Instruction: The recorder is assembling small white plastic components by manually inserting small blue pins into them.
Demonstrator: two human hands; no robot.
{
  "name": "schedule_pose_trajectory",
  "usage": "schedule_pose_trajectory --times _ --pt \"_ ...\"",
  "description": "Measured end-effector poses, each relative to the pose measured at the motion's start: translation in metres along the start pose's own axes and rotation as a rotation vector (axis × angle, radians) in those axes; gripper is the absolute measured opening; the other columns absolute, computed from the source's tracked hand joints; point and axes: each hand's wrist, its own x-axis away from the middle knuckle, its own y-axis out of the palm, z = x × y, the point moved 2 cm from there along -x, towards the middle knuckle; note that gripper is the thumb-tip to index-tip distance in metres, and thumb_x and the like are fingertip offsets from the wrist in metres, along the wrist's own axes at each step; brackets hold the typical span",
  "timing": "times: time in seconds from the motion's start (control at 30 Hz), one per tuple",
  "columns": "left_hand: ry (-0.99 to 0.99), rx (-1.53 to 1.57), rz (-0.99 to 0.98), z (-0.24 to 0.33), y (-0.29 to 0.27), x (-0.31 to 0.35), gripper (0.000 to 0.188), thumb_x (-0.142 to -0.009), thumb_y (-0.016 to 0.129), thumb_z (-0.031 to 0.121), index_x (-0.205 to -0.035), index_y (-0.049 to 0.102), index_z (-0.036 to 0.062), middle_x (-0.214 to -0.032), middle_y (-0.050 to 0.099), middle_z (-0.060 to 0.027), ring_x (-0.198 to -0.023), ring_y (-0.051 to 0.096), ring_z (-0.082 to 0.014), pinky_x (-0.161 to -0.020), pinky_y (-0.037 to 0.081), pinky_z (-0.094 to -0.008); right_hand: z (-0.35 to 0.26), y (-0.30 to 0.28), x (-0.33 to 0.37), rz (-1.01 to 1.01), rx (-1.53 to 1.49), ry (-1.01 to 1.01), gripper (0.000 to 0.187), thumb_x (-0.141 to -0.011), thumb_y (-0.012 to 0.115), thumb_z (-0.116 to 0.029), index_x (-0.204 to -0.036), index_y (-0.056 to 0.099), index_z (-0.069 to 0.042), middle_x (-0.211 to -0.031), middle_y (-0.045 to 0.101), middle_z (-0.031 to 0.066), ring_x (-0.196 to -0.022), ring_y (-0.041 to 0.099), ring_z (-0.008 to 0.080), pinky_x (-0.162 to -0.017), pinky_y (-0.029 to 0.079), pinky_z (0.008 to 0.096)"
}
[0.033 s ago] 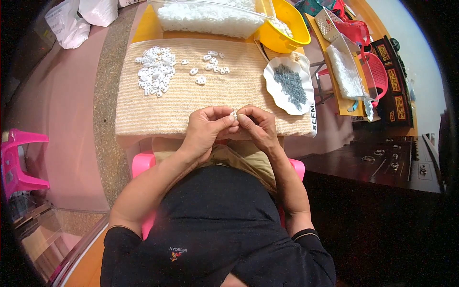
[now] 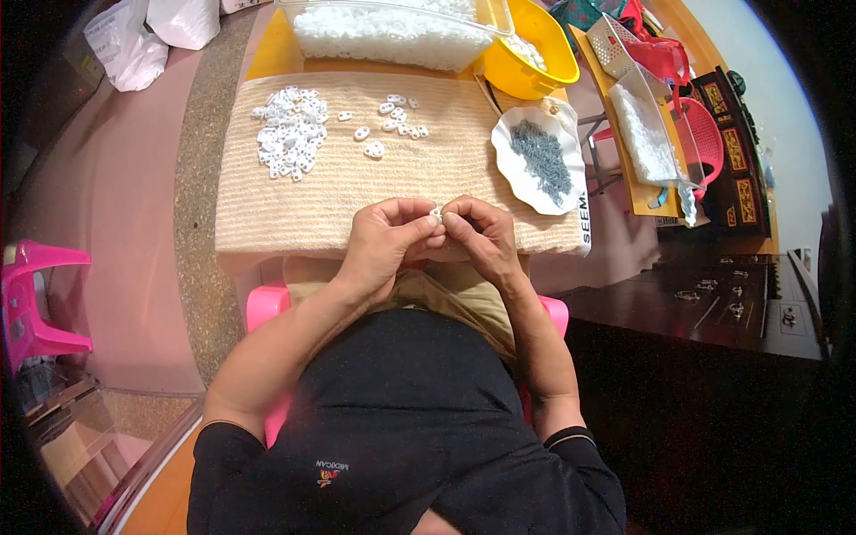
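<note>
Both hands meet over the near edge of the towel-covered table. My left hand (image 2: 390, 234) pinches a small white plastic piece (image 2: 436, 214) between thumb and forefinger. My right hand (image 2: 481, 234) is closed at the same piece, thumb against forefinger; whatever it pinches is hidden by the fingertips. Beyond them on the ribbed cream towel (image 2: 303, 214) lies a pile of white plastic pieces with holes (image 2: 292, 134). Several more loose white pieces (image 2: 374, 150) are scattered right of the pile. A wavy-rimmed white dish (image 2: 508, 183) at the right holds many small grey parts (image 2: 541, 160).
At the table's far side stand a clear bin (image 2: 383, 53) full of white pieces and a yellow basin (image 2: 513, 85). A side table (image 2: 615, 116) on the right carries a white tray (image 2: 646, 134). A pink stool (image 2: 45, 303) stands at the left.
</note>
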Motion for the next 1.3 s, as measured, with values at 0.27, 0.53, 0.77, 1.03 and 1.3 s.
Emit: schedule_pose_trajectory --times 0.27,0.53,0.77,1.03,1.3 --pt "0.012 -0.005 -0.004 0.002 0.001 0.001 0.015 -0.087 0.063 0.002 -0.102 0.060 -0.0022 -0.088 0.066 -0.0085 -0.078 0.065 -0.0136 -0.074 0.057 -0.0259 -0.010 0.004 0.001 0.000 -0.003 0.063 0.017 -0.095 0.058 -0.016 -0.091 0.063 0.000 -0.083 0.062 -0.0012 -0.077 0.053 0.0038 -0.069 0.044 0.0190" --pt "0.017 0.005 -0.017 -0.001 0.001 0.000 0.014 -0.087 0.063 0.003 -0.101 0.060 -0.0020 -0.088 0.066 -0.0080 -0.077 0.065 -0.0130 -0.074 0.057 -0.0255 -0.008 0.003 0.000 0.002 -0.005 0.058 0.019 -0.095 0.057 -0.016 -0.089 0.063 0.000 -0.082 0.062 -0.0013 -0.076 0.053 0.0041 -0.068 0.043 0.0193" --pt "0.034 -0.038 -0.004 0.000 0.003 0.002 0.015 -0.087 0.064 0.004 -0.100 0.061 -0.0026 -0.086 0.066 -0.0076 -0.076 0.065 -0.0120 -0.073 0.055 -0.0241 -0.005 0.001 0.000 -0.034 -0.025 0.063 0.018 -0.096 0.056 -0.015 -0.093 0.061 0.002 -0.082 0.064 0.0020 -0.075 0.058 0.0064 -0.068 0.049 0.0208" --pt "0.057 -0.049 -0.031 0.001 0.003 0.000 0.014 -0.087 0.064 0.004 -0.100 0.062 -0.0027 -0.086 0.066 -0.0070 -0.075 0.063 -0.0114 -0.072 0.054 -0.0239 -0.004 -0.001 -0.001 -0.028 -0.078 0.059 0.017 -0.095 0.057 -0.013 -0.093 0.062 0.003 -0.082 0.065 0.0032 -0.075 0.060 0.0077 -0.068 0.052 0.0212" --pt "0.018 0.020 -0.020 0.000 0.001 -0.001 0.015 -0.087 0.063 0.004 -0.100 0.061 -0.0023 -0.087 0.067 -0.0082 -0.077 0.065 -0.0131 -0.073 0.056 -0.0254 0.003 -0.005 -0.001 -0.003 -0.168 0.076 0.017 -0.094 0.058 -0.012 -0.099 0.062 0.004 -0.085 0.067 0.0058 -0.076 0.064 0.0100 -0.070 0.054 0.0225"
